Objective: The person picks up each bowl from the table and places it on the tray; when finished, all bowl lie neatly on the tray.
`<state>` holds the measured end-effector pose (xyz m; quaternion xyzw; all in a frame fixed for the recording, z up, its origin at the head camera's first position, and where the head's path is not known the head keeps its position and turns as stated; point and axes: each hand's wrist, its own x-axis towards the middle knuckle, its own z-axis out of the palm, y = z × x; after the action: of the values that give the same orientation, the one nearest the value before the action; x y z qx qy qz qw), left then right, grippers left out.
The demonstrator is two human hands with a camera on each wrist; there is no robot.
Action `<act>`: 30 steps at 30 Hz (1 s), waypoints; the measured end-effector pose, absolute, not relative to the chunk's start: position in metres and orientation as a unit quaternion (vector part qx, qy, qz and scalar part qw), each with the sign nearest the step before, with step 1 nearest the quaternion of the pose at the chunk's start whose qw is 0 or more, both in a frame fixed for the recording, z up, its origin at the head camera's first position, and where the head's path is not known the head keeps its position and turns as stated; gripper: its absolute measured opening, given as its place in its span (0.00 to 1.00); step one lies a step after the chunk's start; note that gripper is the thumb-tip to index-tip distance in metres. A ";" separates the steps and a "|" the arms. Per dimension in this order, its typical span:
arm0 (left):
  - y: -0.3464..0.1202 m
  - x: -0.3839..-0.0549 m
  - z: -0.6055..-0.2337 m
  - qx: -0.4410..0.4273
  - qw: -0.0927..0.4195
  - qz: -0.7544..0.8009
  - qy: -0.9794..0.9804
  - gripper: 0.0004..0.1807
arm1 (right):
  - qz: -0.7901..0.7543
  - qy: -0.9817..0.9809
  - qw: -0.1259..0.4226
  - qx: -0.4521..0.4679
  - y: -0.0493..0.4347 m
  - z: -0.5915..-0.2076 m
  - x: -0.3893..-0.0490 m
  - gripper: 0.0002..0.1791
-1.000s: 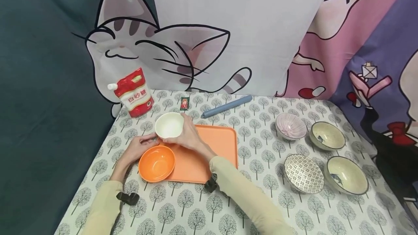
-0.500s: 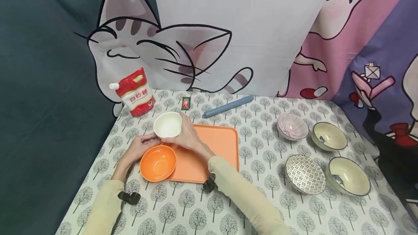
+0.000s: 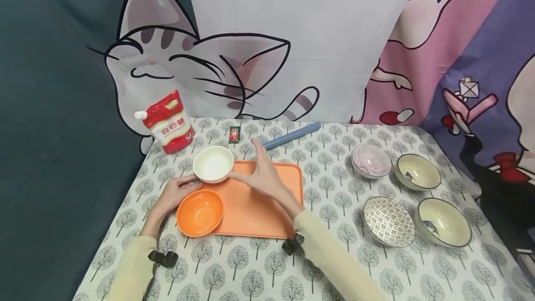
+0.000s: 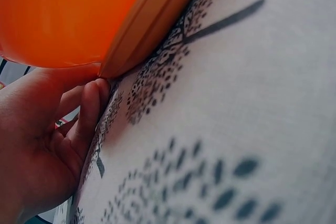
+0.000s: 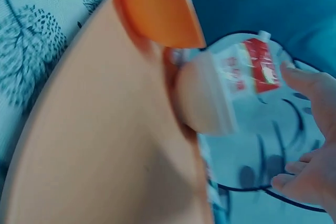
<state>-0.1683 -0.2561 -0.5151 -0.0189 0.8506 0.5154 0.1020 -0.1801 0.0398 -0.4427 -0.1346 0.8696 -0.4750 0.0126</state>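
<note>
A white bowl sits at the far left corner of the orange tray. Over the tray's near left part stands an orange bowl. My left hand is at the tray's left edge, between the two bowls; in the left wrist view its thumb and bent fingers meet at the tray's rim. My right hand is over the tray, beside the white bowl, thumb and fingers spread wide. The right wrist view shows this hand apart from the white bowl, holding nothing.
Behind the tray lie a blue-grey stick and a small green-and-red packet. A red-and-white sugar pouch stands at the back left. On the right are a pink striped bowl, a patterned bowl and two cream bowls.
My right hand has let go of the white bowl and moved right, its fingers spreading. The bowl now rests lower, on the tray's corner. My left hand has stayed at the tray's edge.
</note>
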 end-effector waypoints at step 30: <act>-0.252 -0.170 -0.516 -0.036 0.102 0.497 0.861 0.32 | -0.415 0.896 -0.157 -0.032 0.236 -0.407 -0.096 0.62</act>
<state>-0.1699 -0.2522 -0.5156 -0.0363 0.8607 0.4974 0.1023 -0.0959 0.2359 -0.4073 -0.0317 0.8956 -0.4150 -0.1570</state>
